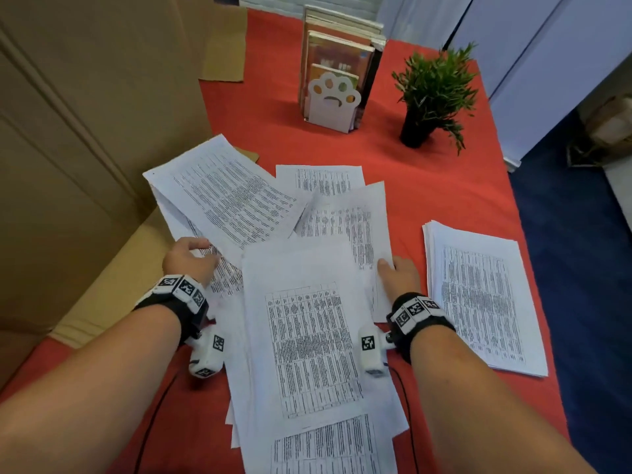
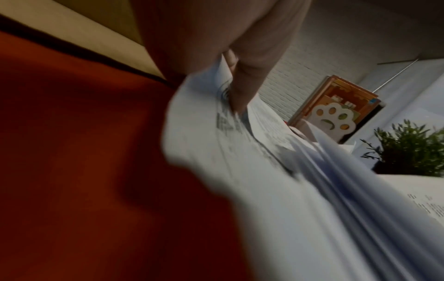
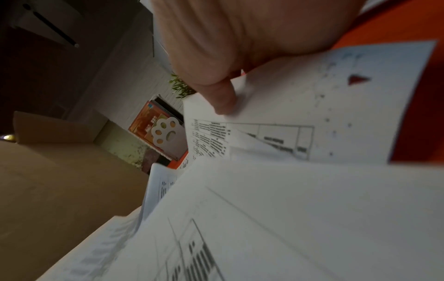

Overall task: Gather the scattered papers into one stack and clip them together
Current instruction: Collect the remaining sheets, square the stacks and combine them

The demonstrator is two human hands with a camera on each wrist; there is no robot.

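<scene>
Several printed sheets [image 1: 307,336] lie fanned and overlapping across the middle of the red table [image 1: 427,186]. My left hand [image 1: 189,258] grips the left edge of the spread. In the left wrist view its thumb [image 2: 247,83] lies on top of a curled sheet [image 2: 240,161]. My right hand [image 1: 398,273] holds the right edge of the spread. The right wrist view shows its thumb [image 3: 221,98] pressed on a lifted sheet [image 3: 300,106], with the fingers hidden beneath. A separate neat stack of sheets [image 1: 478,295] rests to the right of my right hand.
A large cardboard box [image 1: 85,148] borders the table's left side. At the back stand a paw-shaped bookend with books [image 1: 333,100] and a small potted plant [image 1: 431,94]. The table's right edge drops to blue floor [image 1: 581,268]. Black cables [image 1: 154,415] trail near my wrists.
</scene>
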